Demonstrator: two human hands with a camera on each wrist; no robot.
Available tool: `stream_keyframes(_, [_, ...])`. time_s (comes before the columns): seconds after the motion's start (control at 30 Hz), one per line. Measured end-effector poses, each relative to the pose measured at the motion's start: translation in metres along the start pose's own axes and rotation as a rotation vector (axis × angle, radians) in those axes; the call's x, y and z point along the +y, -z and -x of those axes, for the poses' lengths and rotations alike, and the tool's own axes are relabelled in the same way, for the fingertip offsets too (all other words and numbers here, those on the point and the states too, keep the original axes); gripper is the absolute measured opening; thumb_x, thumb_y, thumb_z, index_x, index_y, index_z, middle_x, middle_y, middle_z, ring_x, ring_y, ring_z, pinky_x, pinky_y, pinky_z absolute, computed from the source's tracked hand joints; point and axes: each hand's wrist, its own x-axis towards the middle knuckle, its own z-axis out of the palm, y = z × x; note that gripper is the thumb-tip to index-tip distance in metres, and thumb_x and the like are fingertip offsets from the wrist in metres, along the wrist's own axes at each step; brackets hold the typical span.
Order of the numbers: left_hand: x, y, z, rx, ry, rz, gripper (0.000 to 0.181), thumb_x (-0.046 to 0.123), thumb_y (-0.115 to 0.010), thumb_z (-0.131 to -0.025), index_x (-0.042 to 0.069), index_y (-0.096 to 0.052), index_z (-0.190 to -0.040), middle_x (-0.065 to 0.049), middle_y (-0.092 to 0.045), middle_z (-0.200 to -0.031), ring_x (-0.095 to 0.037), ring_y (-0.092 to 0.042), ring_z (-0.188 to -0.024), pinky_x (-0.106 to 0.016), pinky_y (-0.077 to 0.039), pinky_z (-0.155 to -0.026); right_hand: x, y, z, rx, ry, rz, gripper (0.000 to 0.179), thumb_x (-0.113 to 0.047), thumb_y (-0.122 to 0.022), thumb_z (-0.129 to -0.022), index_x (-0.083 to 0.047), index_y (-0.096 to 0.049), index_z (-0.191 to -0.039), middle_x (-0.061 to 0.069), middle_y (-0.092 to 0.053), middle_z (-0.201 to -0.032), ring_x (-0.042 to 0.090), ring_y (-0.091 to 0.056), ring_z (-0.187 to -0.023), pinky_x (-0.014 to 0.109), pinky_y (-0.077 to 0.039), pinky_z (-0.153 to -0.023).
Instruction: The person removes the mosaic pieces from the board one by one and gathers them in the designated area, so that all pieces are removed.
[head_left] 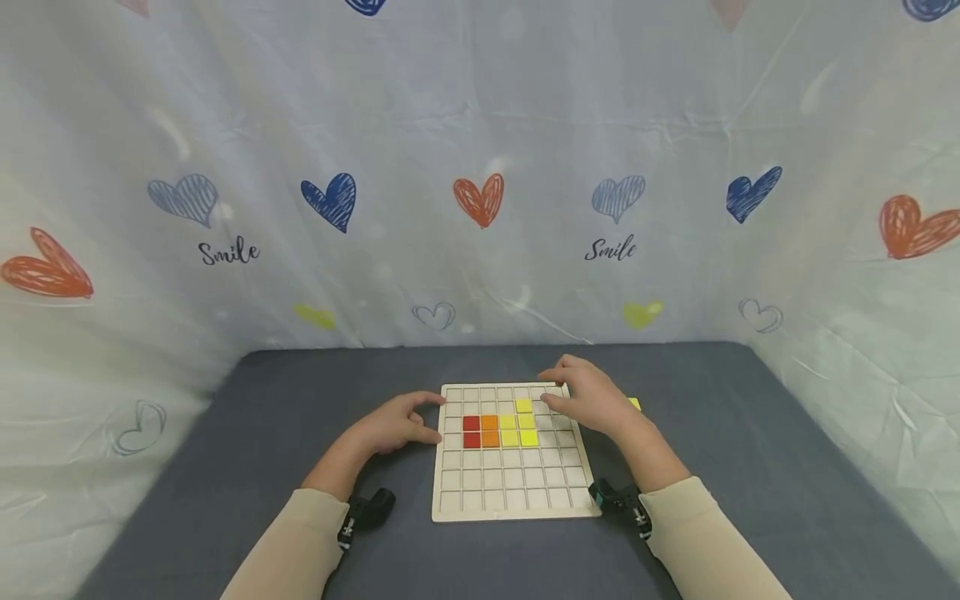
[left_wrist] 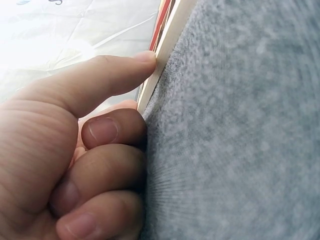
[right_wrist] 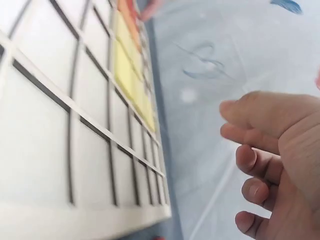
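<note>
While the left hand (head_left: 393,425) braces the wooden grid board (head_left: 510,492) at its left edge, thumb tip pressed on the rim and the other fingers curled against the grey tabletop (head_left: 750,442), holding nothing, the right hand (head_left: 592,402) hovers over the board's far-right cells with fingers loosely bent; wrist view shows them apart and no tile between them. Board lies flat mid-table, near the front edge. Filled cells sit left of the right hand: red tiles (head_left: 471,431), orange tiles (head_left: 490,430), yellow tiles (head_left: 519,427), with one yellow stepped up a row. A loose yellow tile (head_left: 635,404) lies on the table just right of the board, mostly hidden behind the right hand. Risk, as I read it: the right wrist hangs low over the seated yellows, so a careless sweep could knock them out of their cells; if the left thumb eases off, the board could skid on the cloth.
</note>
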Motion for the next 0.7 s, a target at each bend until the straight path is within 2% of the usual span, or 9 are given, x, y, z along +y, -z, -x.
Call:
stream_keyframes(0.17, [-0.001,-0.002,0.001,0.002,0.01,0.007,0.07,0.011,-0.083,-0.085,0.011,-0.053,-0.148,0.002,-0.046,-0.054,-0.009,-0.026,-0.04,-0.026,-0.026,-0.04,-0.003,-0.016,-0.003,-0.077,-0.023,0.003,0.036,-0.019,-0.072,-0.098,-0.004,-0.071,-0.13,0.001,-0.052,-0.093,0.017,-0.043,-0.077,0.033,-0.037,-0.066])
stream_keyframes(0.3, [-0.001,-0.002,-0.001,0.011,0.014,0.004,0.069,0.011,-0.083,-0.085,0.012,-0.053,-0.148,0.002,-0.046,-0.055,-0.009,-0.026,-0.04,-0.027,-0.026,-0.04,0.0,-0.025,-0.003,-0.099,-0.039,0.024,0.034,-0.02,-0.07,-0.1,-0.004,-0.071,-0.13,0.0,-0.05,-0.089,0.017,-0.041,-0.073,0.033,-0.035,-0.065])
stream_keyframes(0.5, [-0.003,-0.002,-0.003,0.01,0.016,-0.009,0.069,0.012,-0.084,-0.085,0.013,-0.054,-0.147,0.002,-0.044,-0.054,-0.01,-0.026,-0.041,-0.027,-0.026,-0.041,0.01,-0.038,-0.002,-0.084,0.005,0.075,0.031,-0.02,-0.065,-0.102,-0.007,-0.072,-0.129,-0.001,-0.058,-0.096,0.012,-0.045,-0.074,0.033,-0.043,-0.07])
stream_keyframes(0.7, [-0.002,-0.001,-0.001,0.015,0.015,-0.001,0.07,0.011,-0.084,-0.084,0.012,-0.054,-0.147,0.002,-0.045,-0.054,-0.01,-0.027,-0.04,-0.027,-0.026,-0.04,0.013,-0.044,-0.004,-0.032,0.029,0.11,0.028,-0.021,-0.066,-0.101,-0.011,-0.075,-0.125,-0.002,-0.057,-0.093,0.013,-0.045,-0.073,0.033,-0.041,-0.068])
